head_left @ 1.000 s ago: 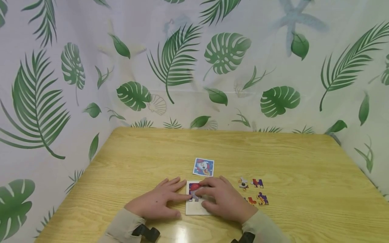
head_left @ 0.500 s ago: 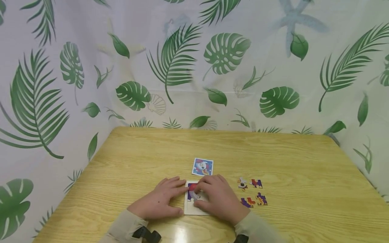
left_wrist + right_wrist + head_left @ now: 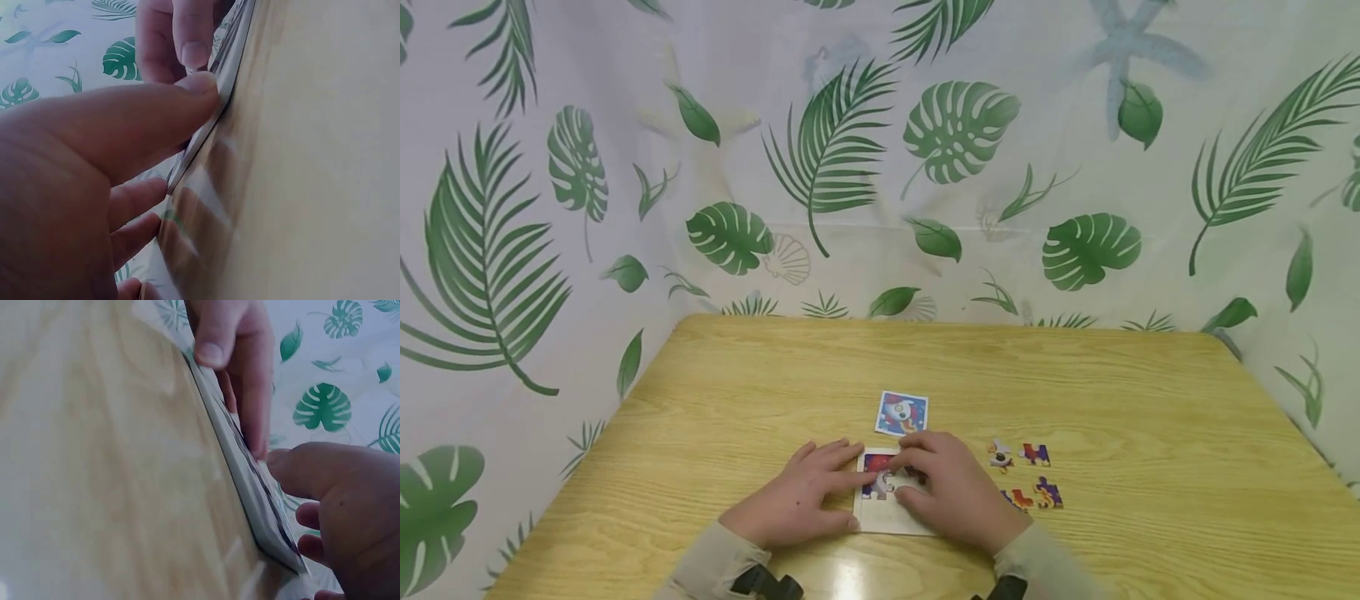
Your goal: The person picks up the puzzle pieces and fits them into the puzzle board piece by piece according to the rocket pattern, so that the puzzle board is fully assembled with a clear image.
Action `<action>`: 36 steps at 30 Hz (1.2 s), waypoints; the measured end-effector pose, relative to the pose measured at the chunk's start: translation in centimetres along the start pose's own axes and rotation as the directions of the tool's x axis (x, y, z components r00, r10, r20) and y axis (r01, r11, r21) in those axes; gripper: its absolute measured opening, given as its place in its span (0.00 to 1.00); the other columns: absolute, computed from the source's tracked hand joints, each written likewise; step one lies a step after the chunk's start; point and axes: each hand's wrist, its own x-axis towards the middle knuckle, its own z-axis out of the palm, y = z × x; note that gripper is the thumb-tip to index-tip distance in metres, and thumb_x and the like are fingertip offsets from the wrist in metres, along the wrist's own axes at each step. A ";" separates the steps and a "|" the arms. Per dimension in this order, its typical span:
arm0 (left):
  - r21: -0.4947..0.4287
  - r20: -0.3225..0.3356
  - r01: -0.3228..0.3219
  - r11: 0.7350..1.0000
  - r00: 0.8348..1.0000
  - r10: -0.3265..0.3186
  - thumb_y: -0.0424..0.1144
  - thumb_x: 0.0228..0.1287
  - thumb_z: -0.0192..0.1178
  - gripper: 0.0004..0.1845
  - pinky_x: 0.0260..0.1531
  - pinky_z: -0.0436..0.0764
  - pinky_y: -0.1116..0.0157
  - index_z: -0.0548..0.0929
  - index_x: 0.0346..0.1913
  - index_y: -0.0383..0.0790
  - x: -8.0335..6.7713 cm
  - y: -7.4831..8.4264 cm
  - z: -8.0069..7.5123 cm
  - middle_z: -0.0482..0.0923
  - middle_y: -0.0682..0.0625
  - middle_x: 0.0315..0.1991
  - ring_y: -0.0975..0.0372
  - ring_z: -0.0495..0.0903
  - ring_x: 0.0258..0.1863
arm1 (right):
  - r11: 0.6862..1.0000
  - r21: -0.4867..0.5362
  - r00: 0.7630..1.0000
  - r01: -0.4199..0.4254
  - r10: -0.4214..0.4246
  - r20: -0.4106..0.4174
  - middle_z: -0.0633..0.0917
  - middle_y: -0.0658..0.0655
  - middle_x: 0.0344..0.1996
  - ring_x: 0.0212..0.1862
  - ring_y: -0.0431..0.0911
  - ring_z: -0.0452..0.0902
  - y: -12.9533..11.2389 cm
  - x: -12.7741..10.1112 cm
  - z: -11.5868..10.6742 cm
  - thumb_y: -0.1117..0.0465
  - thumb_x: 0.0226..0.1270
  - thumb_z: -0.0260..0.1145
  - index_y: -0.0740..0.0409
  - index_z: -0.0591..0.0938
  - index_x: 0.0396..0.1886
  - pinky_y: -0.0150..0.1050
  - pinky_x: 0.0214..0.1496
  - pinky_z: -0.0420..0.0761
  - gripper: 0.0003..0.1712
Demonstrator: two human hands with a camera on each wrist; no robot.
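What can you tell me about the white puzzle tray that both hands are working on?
The puzzle tray is a thin, flat, pale board, apparently cardboard, lying flat on the wooden table near its front edge. Its upper part holds fitted pieces in red, blue and white; the lower part is bare. The left hand rests fingers against its left edge, and the right hand lies over its right side, fingers on the pieces. The wrist views show its thin edge flush on the table.

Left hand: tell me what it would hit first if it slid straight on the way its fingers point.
The left hand points right, across the puzzle tray. It would likely meet the right hand first, whose fingers rest on the placed pieces; depth looks level.
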 end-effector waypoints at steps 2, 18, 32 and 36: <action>0.003 0.001 0.004 1.000 1.000 -0.004 0.60 0.68 0.62 0.34 0.74 0.42 0.41 0.69 0.75 0.62 0.0 -0.1 0.1 0.52 0.52 0.80 0.53 0.48 0.79 | 1.000 -0.017 1.000 -0.015 0.015 0.012 0.77 0.50 0.64 0.66 0.52 0.69 0.4 -0.3 -0.4 0.46 0.64 0.71 0.41 0.87 0.54 0.57 0.69 0.66 0.19; -0.041 -0.047 0.044 0.998 0.998 -0.046 0.64 0.58 0.68 0.46 0.73 0.38 0.39 0.63 0.78 0.61 0.5 0.4 1.1 0.50 0.50 0.81 0.53 0.47 0.79 | 0.997 -0.075 0.998 0.014 -0.008 0.070 0.77 0.50 0.65 0.68 0.52 0.67 1.4 -0.4 -1.0 0.45 0.67 0.69 0.43 0.84 0.62 0.57 0.71 0.64 0.25; -0.051 -0.054 0.071 0.996 0.996 -0.074 0.63 0.56 0.70 0.47 0.73 0.37 0.39 0.64 0.78 0.61 0.6 0.9 1.3 0.54 0.51 0.80 0.53 0.49 0.79 | 0.988 0.038 0.987 -0.153 0.154 -0.034 0.75 0.59 0.66 0.67 0.62 0.68 8.0 -3.0 -5.3 0.51 0.68 0.71 0.49 0.83 0.63 0.64 0.64 0.70 0.25; -0.046 -0.047 0.070 0.997 0.996 -0.072 0.63 0.57 0.69 0.46 0.73 0.37 0.39 0.63 0.78 0.62 0.5 0.9 1.1 0.53 0.52 0.80 0.53 0.48 0.79 | 0.981 0.065 0.981 -0.184 0.188 -0.055 0.76 0.61 0.65 0.67 0.63 0.68 9.4 -4.1 -6.4 0.50 0.68 0.71 0.52 0.83 0.62 0.66 0.63 0.70 0.25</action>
